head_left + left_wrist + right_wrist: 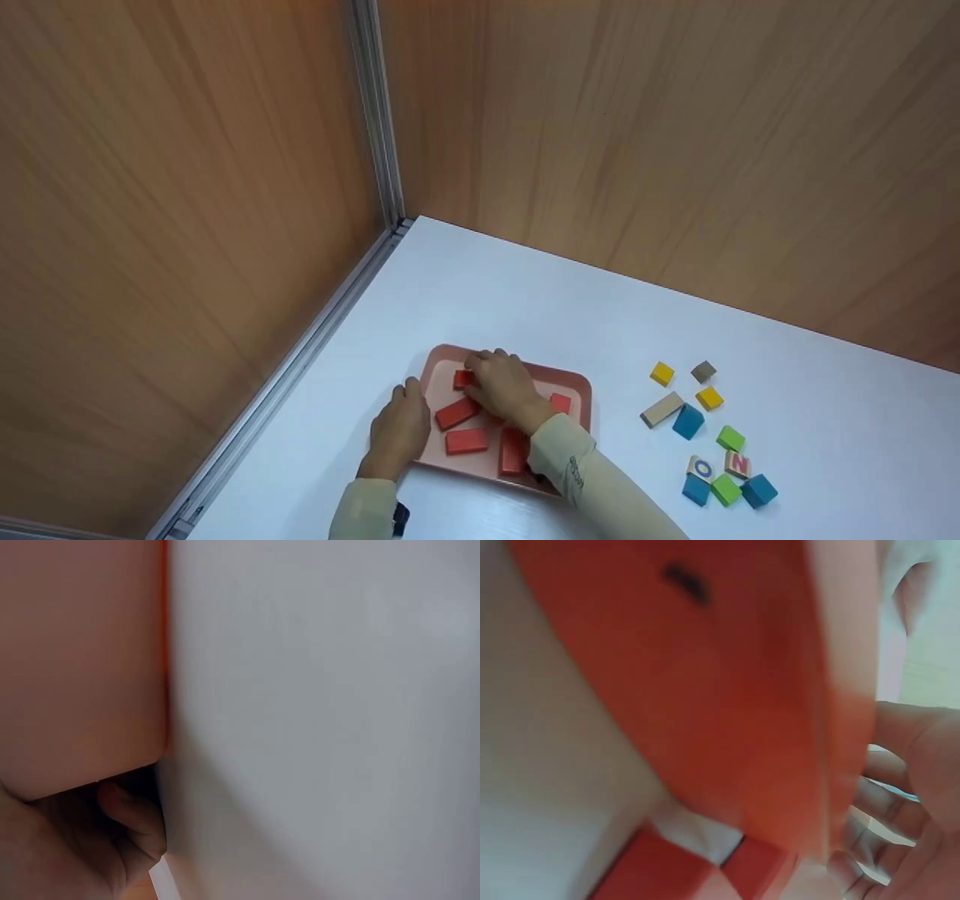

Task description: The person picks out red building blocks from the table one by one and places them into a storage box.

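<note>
A shallow pink tray (480, 469) with rounded corners holds several red blocks, among them a long one (466, 441), a slanted one (457, 413) and a small one (463, 379). My left hand (400, 427) grips the tray's left edge; in the left wrist view, curled fingers (135, 819) show at the tray's corner. Over the tray's upper middle reaches my right hand (504, 384), its thumb and fingertips right beside the small red block. In the right wrist view a big blurred red block (705, 705) fills the foreground, with the right hand's spread fingers (889, 799) behind it.
Right of the tray lie loose blocks on the white table (337, 420): yellow (662, 373), tan (662, 410), blue (688, 421), green (730, 438) and lettered ones (738, 464). Wood-grain panels (637, 135) and a metal rail (300, 337) border the table.
</note>
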Motion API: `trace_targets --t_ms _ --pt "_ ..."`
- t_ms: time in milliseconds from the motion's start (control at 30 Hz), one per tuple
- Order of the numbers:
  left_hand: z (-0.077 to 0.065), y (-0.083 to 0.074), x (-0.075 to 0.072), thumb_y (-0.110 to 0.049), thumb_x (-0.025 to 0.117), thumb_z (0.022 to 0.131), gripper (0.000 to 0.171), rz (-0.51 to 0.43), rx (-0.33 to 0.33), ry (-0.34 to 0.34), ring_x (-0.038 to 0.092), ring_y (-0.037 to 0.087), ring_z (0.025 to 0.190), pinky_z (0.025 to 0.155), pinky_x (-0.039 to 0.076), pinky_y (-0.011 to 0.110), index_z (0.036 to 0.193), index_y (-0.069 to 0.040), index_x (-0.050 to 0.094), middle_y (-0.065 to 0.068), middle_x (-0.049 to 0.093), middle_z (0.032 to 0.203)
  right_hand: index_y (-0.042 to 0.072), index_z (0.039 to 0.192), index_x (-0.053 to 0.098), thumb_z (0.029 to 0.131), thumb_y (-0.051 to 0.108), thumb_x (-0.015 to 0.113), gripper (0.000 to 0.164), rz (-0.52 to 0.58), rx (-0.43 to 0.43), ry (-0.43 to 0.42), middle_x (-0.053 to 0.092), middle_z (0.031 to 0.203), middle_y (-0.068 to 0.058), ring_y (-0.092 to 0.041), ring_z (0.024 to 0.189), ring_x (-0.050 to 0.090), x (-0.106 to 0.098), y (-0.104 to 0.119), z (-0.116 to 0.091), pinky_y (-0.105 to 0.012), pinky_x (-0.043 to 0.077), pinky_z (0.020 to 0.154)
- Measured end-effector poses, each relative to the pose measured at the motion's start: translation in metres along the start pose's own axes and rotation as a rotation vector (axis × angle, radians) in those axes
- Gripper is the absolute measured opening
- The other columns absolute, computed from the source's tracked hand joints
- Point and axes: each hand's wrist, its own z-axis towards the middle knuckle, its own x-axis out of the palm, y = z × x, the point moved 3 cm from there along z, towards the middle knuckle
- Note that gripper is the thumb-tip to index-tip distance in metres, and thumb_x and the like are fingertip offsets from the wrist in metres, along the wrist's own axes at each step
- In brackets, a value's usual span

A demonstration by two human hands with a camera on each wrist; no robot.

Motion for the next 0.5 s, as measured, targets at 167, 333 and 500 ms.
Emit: trace_targets --t_ms 167,333,500 --pt "0.002 0.007 -0.002 -0.017 0.055 0.103 0.025 -0.015 -0.002 0.035 0.055 0.017 0.073 0.063 0.050 0.032 0.122 -0.004 0.044 0.008 0.049 0.092 0.009 0.117 0.070 0.092 0.022 0.075 0.029 0.039 0.016 -0.062 0.069 0.099 -0.005 -0.022 0.087 0.061 -0.013 -0.005 -0.010 -0.042 0.053 0.084" --pt "0.001 0.022 -0.011 -0.020 0.053 0.104 0.036 -0.067 -0.073 0.105 0.057 0.019 0.079 0.069 0.052 0.036 0.131 0.001 0.043 0.009 0.051 0.096 0.007 0.120 0.069 0.091 0.019 0.075 0.032 0.047 0.035 -0.087 0.069 0.103 -0.006 -0.022 0.091 0.064 -0.027 -0.013 -0.018 -0.042 0.054 0.084" --pt "-0.004 0.039 -0.029 -0.027 0.055 0.103 0.049 -0.061 -0.143 0.091 0.058 0.028 0.093 0.082 0.052 0.046 0.137 0.005 0.042 0.016 0.054 0.108 0.009 0.123 0.067 0.092 0.023 0.074 0.035 0.025 0.100 -0.108 0.069 0.112 -0.008 -0.024 0.101 0.065 -0.037 -0.029 -0.029 -0.042 0.053 0.090"
